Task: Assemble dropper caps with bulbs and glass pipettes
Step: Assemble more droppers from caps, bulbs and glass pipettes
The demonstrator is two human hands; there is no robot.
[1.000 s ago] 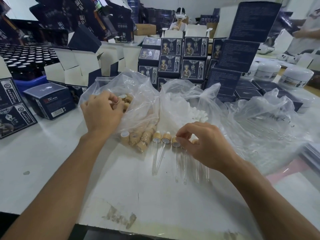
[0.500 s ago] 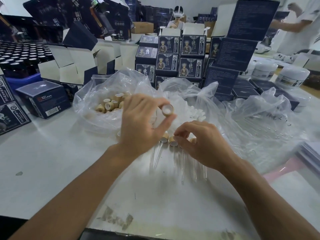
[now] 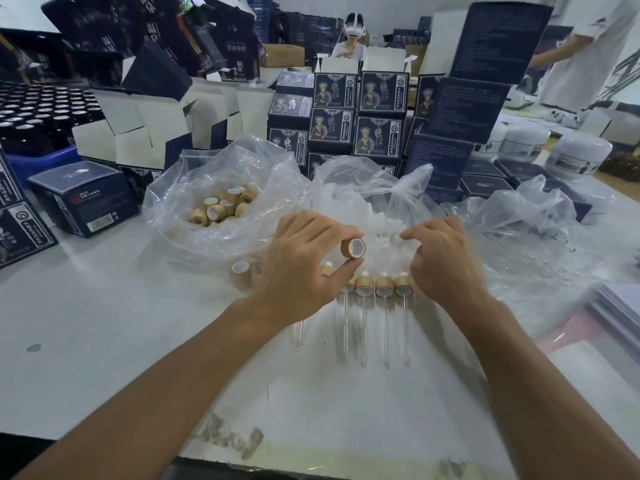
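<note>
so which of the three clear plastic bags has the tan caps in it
The leftmost clear plastic bag, behind the left hand: tan wood-look caps are piled inside. The middle bag holds small white pieces.

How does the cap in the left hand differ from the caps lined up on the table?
The held cap is bare, with no bulb or pipette; the row caps each carry a white bulb and a glass pipette. The left hand pinches the held cap in the air; the row caps lie on the table. Both are tan with white liners.
</note>
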